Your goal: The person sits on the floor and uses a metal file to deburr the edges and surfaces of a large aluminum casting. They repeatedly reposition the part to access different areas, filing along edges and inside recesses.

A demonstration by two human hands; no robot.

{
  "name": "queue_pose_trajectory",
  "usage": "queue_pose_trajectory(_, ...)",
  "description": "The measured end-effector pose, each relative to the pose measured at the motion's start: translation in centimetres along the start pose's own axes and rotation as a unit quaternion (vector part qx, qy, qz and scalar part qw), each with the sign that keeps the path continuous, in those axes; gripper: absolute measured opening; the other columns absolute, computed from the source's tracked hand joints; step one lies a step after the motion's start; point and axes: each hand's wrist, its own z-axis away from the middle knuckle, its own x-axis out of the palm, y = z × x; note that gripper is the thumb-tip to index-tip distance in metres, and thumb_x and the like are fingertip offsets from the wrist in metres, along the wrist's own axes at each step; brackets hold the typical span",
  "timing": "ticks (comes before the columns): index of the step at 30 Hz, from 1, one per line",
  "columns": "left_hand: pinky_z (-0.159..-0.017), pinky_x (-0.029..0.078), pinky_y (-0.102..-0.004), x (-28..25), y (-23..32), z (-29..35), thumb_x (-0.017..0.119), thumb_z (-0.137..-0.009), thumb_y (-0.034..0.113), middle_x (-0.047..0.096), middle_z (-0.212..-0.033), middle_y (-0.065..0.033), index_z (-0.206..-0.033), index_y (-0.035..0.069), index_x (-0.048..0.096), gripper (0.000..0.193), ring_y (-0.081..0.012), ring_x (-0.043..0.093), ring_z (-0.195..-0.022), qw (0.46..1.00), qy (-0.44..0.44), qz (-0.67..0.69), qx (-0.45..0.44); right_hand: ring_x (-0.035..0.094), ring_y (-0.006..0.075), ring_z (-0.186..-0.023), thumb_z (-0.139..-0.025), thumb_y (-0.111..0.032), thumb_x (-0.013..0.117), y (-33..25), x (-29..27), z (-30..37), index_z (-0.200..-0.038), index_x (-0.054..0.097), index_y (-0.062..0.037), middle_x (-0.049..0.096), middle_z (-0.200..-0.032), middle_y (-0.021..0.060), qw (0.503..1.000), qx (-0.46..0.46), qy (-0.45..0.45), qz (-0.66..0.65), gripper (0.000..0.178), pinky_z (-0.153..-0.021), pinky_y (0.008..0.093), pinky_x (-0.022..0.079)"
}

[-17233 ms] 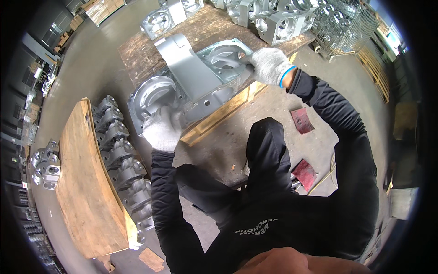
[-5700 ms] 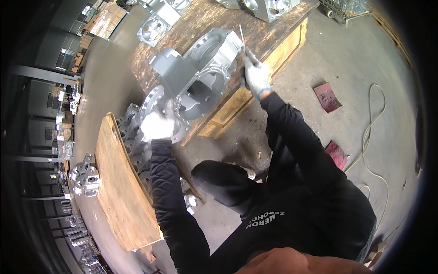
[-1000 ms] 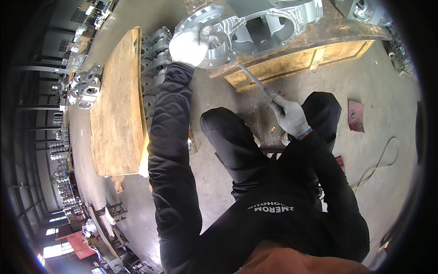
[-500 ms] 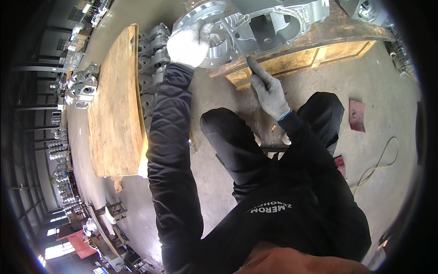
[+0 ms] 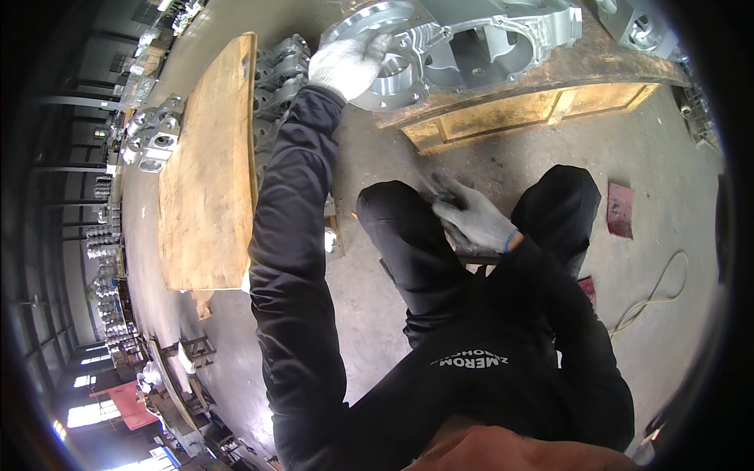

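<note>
A large silvery metal casting (image 5: 487,51) with round and oval openings lies on a wooden worktop at the top of the view. My left hand (image 5: 349,67), in a white knitted glove, is closed over the rim of the casting's round opening at its left end. Back from the casting, between my knees, my right hand (image 5: 475,216) wears a greyish glove. Its fingers are closed around a slim file-like tool (image 5: 430,184), smeared by motion and pointing up and left, apart from the casting.
The wooden workbench (image 5: 471,125) has a panelled front. A wooden board (image 5: 208,173) stands at left, with several castings (image 5: 279,74) behind it and more (image 5: 153,133) beyond. Red pieces (image 5: 620,210) and a pale cable (image 5: 648,302) lie on the right floor.
My right hand has drawn back from the casting toward my lap, taking the slim tool off it. My left hand stays on the casting; the whole view has shifted slightly.
</note>
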Motion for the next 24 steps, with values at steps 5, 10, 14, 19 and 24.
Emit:
queue_pose_trajectory(5,-0.1,0.051,-0.0421,-0.7,-0.1,-0.6,0.038,-0.107,0.058,0.076,-0.114,-0.0124,-0.138,0.012,0.063,0.06,-0.0339,0.068,-0.115,0.998,-0.064,-0.003,-0.011,0.059,0.0097,-0.058,-0.108,-0.031,0.055,-9.4,5.3,-8.0,-0.11,0.062,-0.0044,0.063,-0.082,0.0029,0.924,0.077,-0.1,-0.362,0.027,-0.045,0.022,0.043)
queue_pose_trajectory(10,-0.09,0.055,-0.0422,-1.1,0.2,-0.6,0.037,-0.107,0.06,0.077,-0.097,-0.013,-0.139,0.013,0.062,0.062,-0.0321,0.073,-0.094,0.997,-0.071,0.028,-0.017,0.064,0.0111,-0.071,-0.108,-0.024,0.053,-12.9,8.1,-11.6,-0.102,0.06,-0.0024,0.064,-0.088,0.0027,0.654,0.084,-0.21,-0.722,0.023,-0.052,0.0222,0.053)
queue_pose_trajectory(14,-0.091,0.053,-0.0475,-1.3,0.6,-0.5,0.031,-0.109,0.059,0.073,-0.082,-0.0172,-0.135,0.012,0.065,0.064,-0.0345,0.072,-0.092,0.997,-0.077,-0.016,-0.02,0.048,0.0034,-0.059,-0.108,-0.021,0.053,-12.6,8.4,-11.3,-0.102,0.059,-0.0058,0.049,-0.076,-0.0046,0.752,0.131,-0.136,-0.631,0.017,-0.047,0.0157,0.04)
queue_pose_trajectory(19,-0.09,0.055,-0.0493,-0.7,0.4,-0.5,0.042,-0.105,0.056,0.075,-0.101,-0.0193,-0.122,0.012,0.071,0.055,-0.0397,0.07,-0.1,0.999,-0.038,0.027,-0.013,0.049,0.0056,-0.059,-0.109,-0.02,0.052,-12.7,8.0,-12.6,-0.101,0.057,-0.004,0.05,-0.077,-0.0047,0.727,0.095,-0.144,-0.665,0.019,-0.047,0.0178,0.042)
queue_pose_trajectory(24,-0.09,0.053,-0.049,-0.8,0.4,-0.3,0.035,-0.108,0.059,0.074,-0.093,-0.0204,-0.137,0.012,0.064,0.062,-0.0384,0.071,-0.099,0.999,-0.049,-0.001,0.007,0.045,0.0075,-0.058,-0.11,-0.022,0.049,-13.0,8.5,-12.0,-0.102,0.055,-0.0033,0.05,-0.08,-0.0038,0.726,0.103,-0.161,-0.661,0.021,-0.047,0.0215,0.042)
